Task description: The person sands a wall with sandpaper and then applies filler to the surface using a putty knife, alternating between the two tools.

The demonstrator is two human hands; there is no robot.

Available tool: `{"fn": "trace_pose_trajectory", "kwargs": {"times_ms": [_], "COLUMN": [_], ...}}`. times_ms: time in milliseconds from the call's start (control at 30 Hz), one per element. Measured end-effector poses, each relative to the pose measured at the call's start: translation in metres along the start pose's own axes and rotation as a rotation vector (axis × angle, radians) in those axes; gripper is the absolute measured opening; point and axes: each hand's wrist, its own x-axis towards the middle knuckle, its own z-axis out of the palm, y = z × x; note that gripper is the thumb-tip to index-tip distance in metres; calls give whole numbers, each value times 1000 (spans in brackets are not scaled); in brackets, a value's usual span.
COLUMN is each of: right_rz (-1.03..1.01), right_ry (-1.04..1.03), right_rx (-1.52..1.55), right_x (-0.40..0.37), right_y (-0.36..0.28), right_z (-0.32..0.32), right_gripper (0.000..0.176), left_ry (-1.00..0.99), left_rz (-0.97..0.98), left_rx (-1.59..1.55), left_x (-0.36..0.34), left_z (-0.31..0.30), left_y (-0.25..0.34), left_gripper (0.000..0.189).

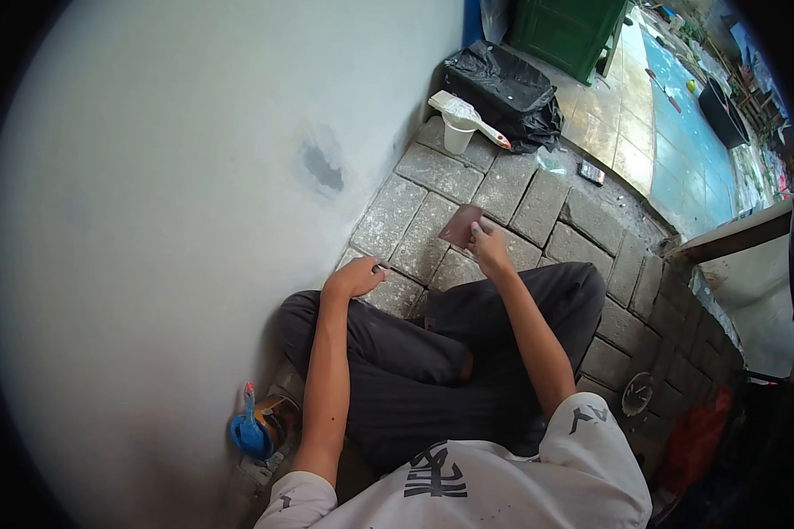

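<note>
My right hand (489,245) pinches a brownish-red flat sheet (461,227) by its lower right edge, above the paving blocks. My left hand (356,277) rests near my left knee, close to the foot of the wall, with its fingers curled; what they hold, if anything, is too small to make out. On the pale wall (176,194) to the left is a grey patch (324,168). A wide white brush (469,118) lies across a white cup (458,134) ahead of me, beside the wall.
A black plastic-covered container (507,93) stands beyond the cup, near a green cabinet (565,35). A small packet (591,173) lies on the pavers. At my left are a can (278,416) and a blue brush (250,430). A clear cup (637,393) sits at right.
</note>
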Motion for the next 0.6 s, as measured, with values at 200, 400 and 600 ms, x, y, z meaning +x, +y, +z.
{"fn": "trace_pose_trajectory", "kwargs": {"times_ms": [200, 400, 600], "right_rz": [152, 186, 195], "right_ry": [-147, -196, -255], "right_rx": [87, 236, 273], "right_x": [-8, -7, -8], "right_y": [4, 1, -2], "right_z": [11, 8, 11], "right_gripper": [40, 34, 30], "left_ry": [43, 57, 121], "left_rz": [11, -3, 26], "left_rx": [-75, -107, -74], "left_x": [-11, -4, -3], "left_z": [-6, -1, 3], "left_y": [14, 4, -2], "left_gripper": [44, 44, 34]}}
